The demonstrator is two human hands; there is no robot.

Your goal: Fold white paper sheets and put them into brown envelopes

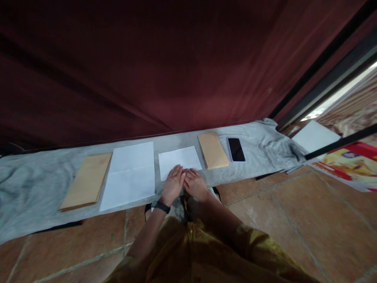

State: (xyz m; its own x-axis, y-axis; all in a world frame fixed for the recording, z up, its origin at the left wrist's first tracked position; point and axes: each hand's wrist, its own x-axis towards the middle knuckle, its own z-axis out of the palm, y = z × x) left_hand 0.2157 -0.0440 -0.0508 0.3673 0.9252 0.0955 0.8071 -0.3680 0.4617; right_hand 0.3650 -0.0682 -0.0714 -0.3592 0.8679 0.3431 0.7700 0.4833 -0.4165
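Status: small white paper sheet (176,157) is directly under the fingers, lying flat on the cloth. Left hand (172,186) and right hand (195,185) are palm-down side by side on its near edge, fingers extended, pressing rather than gripping; nothing pinched.

Done, my read: the small sheet looks folded down (layers can't be told from here). Left: the large white paper sheet (132,175), just left of the hands, lies opened out with a faint crease across it. Two tan paper envelopes lie flat and untouched: left envelope (86,181) beyond the large sheet, right envelope (213,150) just right of the hands, then a dark-screened phone with a pale purple edge (236,149).

Surface: long narrow bench under rumpled grey cloth (260,143). Dark red fabric curtain (176,78) ahead of the hands, brown tiled floor (265,220) below, red-and-yellow printed box (353,163) far right.
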